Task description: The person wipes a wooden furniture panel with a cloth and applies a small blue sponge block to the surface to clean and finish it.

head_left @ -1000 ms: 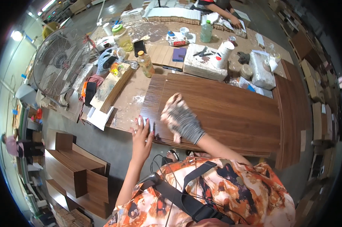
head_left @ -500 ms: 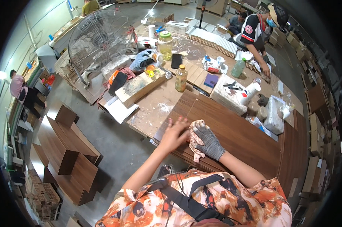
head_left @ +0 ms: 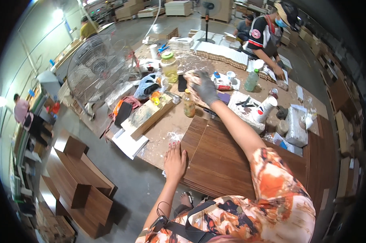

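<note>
In the head view, the one I work from, I judge the step in hand to be a wipe with the cloth (head_left: 190,79), though the right hand (head_left: 205,86) has it up off the panel (head_left: 219,156), out over the far side of the table (head_left: 155,141). That glove is clamped on the cloth, which bunches out on the glove's left side; blur keeps me from telling whether it touches anything underneath. The left hand (head_left: 175,163) is bare and empty, fingers laid out flat, and appears to rest at the panel's near left corner; I can't tell how hard it presses. So the two hands are well apart, with the cloth beyond the left one and to its right, and the panel running from the left hand off to the right beneath my right forearm. The bottle (head_left: 189,106) stands just beside the cloth on its near side, the phone (head_left: 182,82) just left of it. To my mind the next move calls for a firm grip and a path that keeps the cloth clear of that bottle.
</note>
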